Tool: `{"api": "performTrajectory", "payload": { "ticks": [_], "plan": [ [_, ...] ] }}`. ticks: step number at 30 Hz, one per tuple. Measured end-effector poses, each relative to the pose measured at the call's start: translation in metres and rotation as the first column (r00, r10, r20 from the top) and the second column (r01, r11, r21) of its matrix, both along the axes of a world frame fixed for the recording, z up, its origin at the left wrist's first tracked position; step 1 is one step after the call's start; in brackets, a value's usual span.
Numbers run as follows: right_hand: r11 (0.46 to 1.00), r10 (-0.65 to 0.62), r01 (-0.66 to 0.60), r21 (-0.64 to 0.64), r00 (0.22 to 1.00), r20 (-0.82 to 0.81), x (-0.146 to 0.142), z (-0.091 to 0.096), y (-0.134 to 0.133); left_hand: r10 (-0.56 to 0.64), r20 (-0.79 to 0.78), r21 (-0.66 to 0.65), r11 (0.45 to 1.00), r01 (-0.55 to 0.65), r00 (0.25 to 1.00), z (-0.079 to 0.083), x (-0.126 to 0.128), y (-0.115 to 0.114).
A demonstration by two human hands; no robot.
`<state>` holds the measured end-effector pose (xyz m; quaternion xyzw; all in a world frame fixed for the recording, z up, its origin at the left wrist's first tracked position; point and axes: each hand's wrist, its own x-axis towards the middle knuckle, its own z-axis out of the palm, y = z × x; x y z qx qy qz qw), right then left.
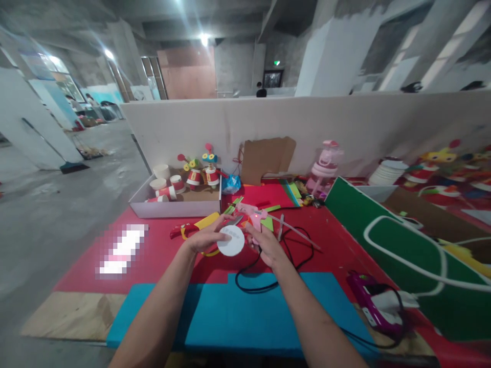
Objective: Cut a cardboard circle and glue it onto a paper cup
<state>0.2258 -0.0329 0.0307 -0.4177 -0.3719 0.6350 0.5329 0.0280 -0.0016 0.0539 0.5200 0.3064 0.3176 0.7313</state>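
Our forearms extend forward and converge. Our left hand pinches a white disc by its rim. Our right hand closes around a pink glue gun just beside it, above the red tabletop. A white partition stands behind and concrete floor lies alongside.

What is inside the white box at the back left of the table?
In the white box: red-and-white paper cups, a plain white cup and two cup figures. Its front wall hides whatever lies low behind it.
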Motion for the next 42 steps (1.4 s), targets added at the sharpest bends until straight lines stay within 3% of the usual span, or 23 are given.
{"api": "performTrajectory", "payload": {
  "ticks": [6,13,19,29,36,39,42],
  "plan": [
    [1.0,0.017,-0.017,0.008,0.999,0.034,-0.002,0.002,-0.003,0.042,0.051,-0.059,0.998,-0.039,0.998,0.003,0.003,-0.002],
    [0.999,0.035,-0.035,0.038,0.999,0.009,-0.004,-0.003,-0.001,0.077,-0.015,0.049,0.996,-0.076,0.997,-0.002,0.001,0.002],
    [0.993,0.073,-0.067,0.1,0.996,-0.054,-0.007,-0.003,-0.002,0.062,-0.053,0.086,0.995,-0.057,0.997,0.003,0.004,-0.001],
    [0.996,0.085,-0.084,0.014,0.992,-0.09,-0.008,-0.006,-0.003,0.069,-0.094,0.133,0.989,-0.056,0.993,-0.003,0.003,0.001],
    [0.995,0.094,-0.095,-0.021,0.995,-0.024,-0.007,-0.001,-0.005,0.002,-0.18,0.159,0.987,0.027,0.984,-0.002,0.005,0.003],
    [0.997,0.072,-0.073,-0.026,0.997,-0.027,-0.008,-0.003,-0.003,0.036,-0.183,0.153,0.988,-0.007,0.982,-0.002,0.007,0.003],
    [1.0,0.023,-0.024,-0.017,0.998,-0.064,-0.011,-0.008,0.0,0.141,-0.146,0.153,0.981,-0.118,0.979,-0.004,0.012,0.003]
  ]
}}
